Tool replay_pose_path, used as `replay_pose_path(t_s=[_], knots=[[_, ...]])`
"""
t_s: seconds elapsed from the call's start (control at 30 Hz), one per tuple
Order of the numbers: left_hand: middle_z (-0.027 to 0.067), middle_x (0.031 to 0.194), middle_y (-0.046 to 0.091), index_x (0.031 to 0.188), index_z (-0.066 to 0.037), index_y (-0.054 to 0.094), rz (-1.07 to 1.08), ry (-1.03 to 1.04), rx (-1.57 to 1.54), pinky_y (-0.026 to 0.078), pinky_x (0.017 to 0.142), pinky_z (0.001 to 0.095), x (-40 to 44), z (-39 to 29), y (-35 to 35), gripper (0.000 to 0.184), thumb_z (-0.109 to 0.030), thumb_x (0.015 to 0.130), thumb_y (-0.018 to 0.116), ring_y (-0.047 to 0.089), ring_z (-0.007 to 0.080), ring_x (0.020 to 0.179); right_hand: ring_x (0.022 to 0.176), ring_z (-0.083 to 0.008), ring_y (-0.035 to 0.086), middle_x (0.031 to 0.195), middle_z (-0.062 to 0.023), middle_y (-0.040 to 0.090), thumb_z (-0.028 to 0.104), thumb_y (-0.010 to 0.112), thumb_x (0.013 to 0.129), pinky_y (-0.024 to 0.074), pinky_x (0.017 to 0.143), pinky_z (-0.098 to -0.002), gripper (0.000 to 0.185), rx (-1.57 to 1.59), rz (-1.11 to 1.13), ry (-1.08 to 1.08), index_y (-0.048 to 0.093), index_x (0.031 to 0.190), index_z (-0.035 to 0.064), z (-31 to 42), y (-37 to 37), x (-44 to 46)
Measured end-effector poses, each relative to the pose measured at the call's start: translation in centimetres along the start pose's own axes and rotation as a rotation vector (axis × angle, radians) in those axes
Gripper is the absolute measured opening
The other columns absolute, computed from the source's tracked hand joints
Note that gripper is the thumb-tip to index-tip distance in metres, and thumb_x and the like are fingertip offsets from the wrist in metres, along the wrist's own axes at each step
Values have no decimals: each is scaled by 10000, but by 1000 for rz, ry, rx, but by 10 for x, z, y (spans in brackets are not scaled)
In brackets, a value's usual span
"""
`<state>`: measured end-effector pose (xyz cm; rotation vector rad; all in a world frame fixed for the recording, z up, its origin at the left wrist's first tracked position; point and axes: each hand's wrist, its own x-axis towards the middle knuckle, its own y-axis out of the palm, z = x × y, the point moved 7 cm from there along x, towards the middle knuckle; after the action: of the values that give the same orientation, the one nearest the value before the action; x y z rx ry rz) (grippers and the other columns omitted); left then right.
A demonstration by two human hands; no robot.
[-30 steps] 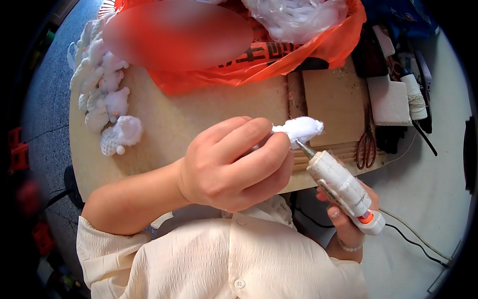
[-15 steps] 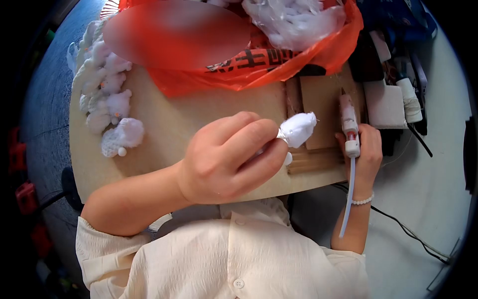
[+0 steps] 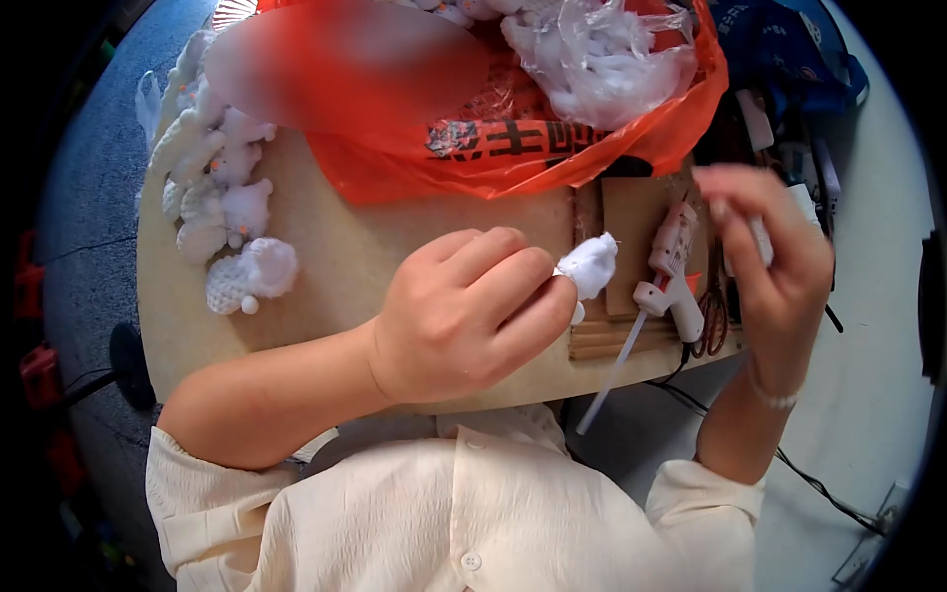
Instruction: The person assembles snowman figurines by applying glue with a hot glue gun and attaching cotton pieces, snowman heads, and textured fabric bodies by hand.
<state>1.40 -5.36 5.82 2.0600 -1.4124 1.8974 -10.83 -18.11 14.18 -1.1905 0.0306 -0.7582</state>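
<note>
My left hand [image 3: 473, 311] is closed round a small white fabric piece [image 3: 590, 264], whose puffy end sticks out to the right of the fingers. Above the right part of the table, my right hand [image 3: 774, 242] is raised with its fingers apart, slightly blurred, and nothing shows in its grasp. Between the two hands a white glue gun [image 3: 673, 271] lies on the cardboard, its pale glue stick [image 3: 612, 375] reaching past the table's front edge.
White knitted pieces [image 3: 229, 281] form a row along the table's left side. A red plastic bag [image 3: 395, 168] with white stuffing [image 3: 602, 69] lies at the back. Scissors [image 3: 712, 321], a white block and dark items are at the right. A cable [image 3: 809, 483] hangs below.
My right hand has put the glue gun down on the cardboard, let go of it and moved up and to the right. My left hand still holds the white piece.
</note>
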Motion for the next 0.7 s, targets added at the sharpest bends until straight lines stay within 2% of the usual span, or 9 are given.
replay_pose_path(t_s=[0.13, 0.2, 0.27, 0.33, 0.4, 0.47, 0.5, 0.6, 0.7], knots=[[85, 795, 590, 858, -10, 630, 23, 1, 23, 497, 559, 313, -3, 1, 0, 309, -99, 565, 672, 597, 231, 680, 634, -106, 592, 833, -80, 664, 13, 612, 877, 461, 574, -225, 77, -132, -119, -374, 655, 934, -17, -3, 18, 67], [57, 743, 506, 842, -22, 601, -8, 16, 30, 453, 527, 285, -4, 1, 2, 288, -91, 566, 643, 537, 189, 646, 799, -160, 616, 861, -64, 655, 33, 550, 922, 486, 747, -258, 146, -225, 78, -294, 648, 992, -50, -30, 44, 98], [43, 716, 464, 832, -27, 586, -22, 30, 38, 429, 509, 271, -4, 2, 3, 276, -87, 566, 629, 506, 168, 628, 892, -316, 627, 852, -112, 669, 185, 652, 777, 469, 822, -410, 190, -942, 192, -376, 679, 869, 21, -41, 83, 121], [42, 713, 465, 829, -27, 584, -18, 41, 47, 423, 505, 270, -5, 2, 3, 274, -88, 566, 628, 504, 167, 625, 861, -316, 638, 840, -116, 681, 197, 657, 788, 490, 752, -392, 224, -1012, 216, -348, 687, 893, 2, -55, 92, 128], [43, 715, 467, 829, -26, 583, -33, 46, 33, 423, 506, 271, -4, 2, 3, 272, -91, 568, 629, 503, 167, 624, 799, -297, 646, 817, -125, 690, 206, 660, 804, 500, 697, -376, 243, -876, 217, -224, 692, 903, -14, -67, 81, 129], [61, 746, 510, 840, -18, 595, -12, 33, 18, 450, 529, 287, -3, 2, 2, 286, -95, 568, 641, 536, 190, 647, 706, -258, 651, 784, -141, 694, 211, 662, 826, 500, 658, -362, 251, -533, 196, -28, 694, 898, -27, -56, 47, 131], [79, 776, 552, 852, -10, 607, 17, 17, 8, 477, 552, 302, -3, 1, 1, 302, -97, 566, 653, 569, 212, 671, 585, -201, 615, 720, -124, 696, 204, 649, 878, 491, 600, -326, 261, -319, 161, 90, 676, 853, -54, -52, 37, 130], [98, 803, 590, 856, -2, 617, 25, 20, -29, 504, 576, 315, -2, -3, 1, 311, -95, 564, 671, 602, 234, 697, 718, -172, 624, 850, -81, 683, 108, 544, 958, 518, 675, -267, 196, 648, -277, 169, 665, 950, -46, -50, 12, 114], [97, 801, 582, 842, -3, 619, 4, 46, -44, 500, 566, 310, 0, -8, 2, 290, -83, 570, 683, 597, 229, 691, 820, -161, 620, 902, -90, 641, 37, 440, 984, 514, 765, -261, 199, 875, -491, 148, 604, 1075, -29, -52, -20, 85]])
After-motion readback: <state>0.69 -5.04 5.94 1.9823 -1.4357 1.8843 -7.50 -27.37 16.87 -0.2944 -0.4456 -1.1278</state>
